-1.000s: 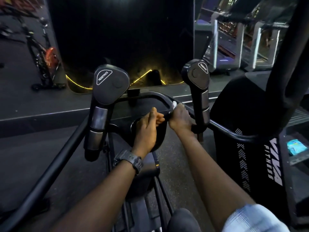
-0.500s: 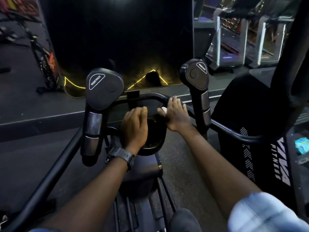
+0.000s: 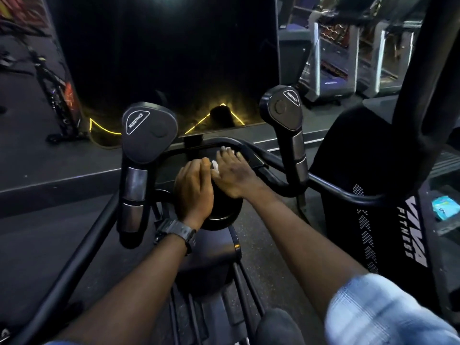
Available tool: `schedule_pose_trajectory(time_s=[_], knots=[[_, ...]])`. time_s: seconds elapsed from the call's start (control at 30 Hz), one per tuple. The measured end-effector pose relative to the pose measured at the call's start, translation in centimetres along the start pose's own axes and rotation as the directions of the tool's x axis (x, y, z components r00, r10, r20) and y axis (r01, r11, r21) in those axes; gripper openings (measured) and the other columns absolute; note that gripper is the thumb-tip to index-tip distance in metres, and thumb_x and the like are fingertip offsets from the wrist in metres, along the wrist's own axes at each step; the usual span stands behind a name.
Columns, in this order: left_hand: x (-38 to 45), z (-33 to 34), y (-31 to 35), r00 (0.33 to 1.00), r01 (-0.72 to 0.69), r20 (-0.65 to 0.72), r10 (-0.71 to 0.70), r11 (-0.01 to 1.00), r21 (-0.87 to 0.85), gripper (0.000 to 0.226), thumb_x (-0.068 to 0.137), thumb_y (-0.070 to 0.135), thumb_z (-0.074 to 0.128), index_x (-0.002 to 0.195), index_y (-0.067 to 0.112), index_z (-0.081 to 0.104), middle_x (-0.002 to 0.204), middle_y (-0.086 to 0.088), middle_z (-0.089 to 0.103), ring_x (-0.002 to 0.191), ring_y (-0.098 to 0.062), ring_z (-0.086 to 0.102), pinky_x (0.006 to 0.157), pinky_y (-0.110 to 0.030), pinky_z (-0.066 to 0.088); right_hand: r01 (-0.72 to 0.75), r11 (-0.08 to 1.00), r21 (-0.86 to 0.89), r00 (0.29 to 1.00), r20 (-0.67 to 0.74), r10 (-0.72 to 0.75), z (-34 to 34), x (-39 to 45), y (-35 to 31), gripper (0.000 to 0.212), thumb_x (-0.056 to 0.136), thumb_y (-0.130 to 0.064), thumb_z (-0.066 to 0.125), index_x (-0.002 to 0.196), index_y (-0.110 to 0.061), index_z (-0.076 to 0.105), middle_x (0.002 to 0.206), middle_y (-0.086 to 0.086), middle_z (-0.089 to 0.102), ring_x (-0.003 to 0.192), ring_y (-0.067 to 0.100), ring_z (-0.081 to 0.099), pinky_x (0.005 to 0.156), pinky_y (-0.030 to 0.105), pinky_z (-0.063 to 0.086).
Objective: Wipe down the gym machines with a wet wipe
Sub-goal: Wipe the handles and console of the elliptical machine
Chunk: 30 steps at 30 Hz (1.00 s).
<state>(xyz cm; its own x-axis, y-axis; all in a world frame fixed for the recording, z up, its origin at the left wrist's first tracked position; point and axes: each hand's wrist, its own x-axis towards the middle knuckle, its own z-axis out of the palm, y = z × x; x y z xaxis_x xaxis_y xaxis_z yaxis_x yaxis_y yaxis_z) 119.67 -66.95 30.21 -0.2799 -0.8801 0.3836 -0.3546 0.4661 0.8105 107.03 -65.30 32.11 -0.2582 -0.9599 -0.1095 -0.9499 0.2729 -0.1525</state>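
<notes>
Wipe [image 3: 215, 166]: white, crumpled, only a small part visible, lying between the two hands at the centre of the machine, over the black round housing [image 3: 224, 207]. More white shows at the right fingertips by the crossbar [image 3: 199, 150]; whether it is the same wipe or fingernails cannot be told.

Right hand [image 3: 234, 174]: palm down, fingers straight and close together, flat on the wipe and the surface beneath, fingertips reaching the crossbar. No curl around the wipe is visible.

Left hand [image 3: 194, 189]: just beside the right hand, touching or nearly so, back of hand up, fingers bent downward over the housing. Whether its fingers hold the wipe cannot be told. A dark watch [image 3: 174, 232] sits on the left wrist.

Machine: two upright handles flank the hands, the left handle [image 3: 146, 135] and the right handle [image 3: 282, 109], each with a pad labelled RESISTANCE. A curved black rail [image 3: 336, 190] runs from the crossbar to the right.

Surroundings: a black shroud [image 3: 361, 170] at right bears the lettering FITNESS. A blue packet [image 3: 445, 207] lies on a ledge at the far right, well apart from the hands. A dark panel [image 3: 161, 58] stands ahead, with a yellow light strip [image 3: 104, 129] at its base.
</notes>
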Motion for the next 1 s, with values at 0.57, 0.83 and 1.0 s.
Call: schedule_pose_trajectory(time_s=[0.57,0.83,1.0], knots=[[0.1,0.4,-0.5,0.992,-0.025,-0.123,0.019,0.999,-0.043,0.059,0.101,0.052,0.024,0.118,0.008,0.06,0.124,-0.007,0.059,0.116,-0.018,0.049,0.095,-0.01,0.027,0.06,0.998,-0.01,0.998,-0.003,-0.06,0.8,0.6,0.6,0.06,0.104,-0.043,0.019,0.156,-0.012,0.014,0.165,0.007,0.001,0.152,0.019,0.0,0.123,0.046,0.003],[0.0,0.7,-0.5,0.988,-0.032,-0.154,0.023,0.998,-0.058,0.079,0.098,0.069,0.017,0.131,0.007,0.054,0.141,-0.011,0.05,0.13,-0.02,0.044,0.106,-0.026,0.032,0.002,0.998,-0.069,0.999,0.035,0.001,-0.4,5.9,-1.2,0.065,0.103,-0.046,0.019,0.157,-0.013,0.007,0.164,0.012,-0.009,0.151,0.028,-0.013,0.121,0.052,-0.004],[-0.1,0.9,-0.4,0.984,-0.024,-0.175,0.011,0.997,-0.077,0.086,0.096,0.073,0.017,0.142,0.006,0.043,0.152,-0.012,0.037,0.139,-0.022,0.037,0.115,-0.03,0.032,0.066,0.998,-0.003,0.997,0.038,-0.066,0.4,1.3,0.5,0.064,0.102,-0.045,0.015,0.157,-0.012,0.005,0.164,0.002,-0.005,0.151,0.016,-0.005,0.122,0.047,-0.001]])
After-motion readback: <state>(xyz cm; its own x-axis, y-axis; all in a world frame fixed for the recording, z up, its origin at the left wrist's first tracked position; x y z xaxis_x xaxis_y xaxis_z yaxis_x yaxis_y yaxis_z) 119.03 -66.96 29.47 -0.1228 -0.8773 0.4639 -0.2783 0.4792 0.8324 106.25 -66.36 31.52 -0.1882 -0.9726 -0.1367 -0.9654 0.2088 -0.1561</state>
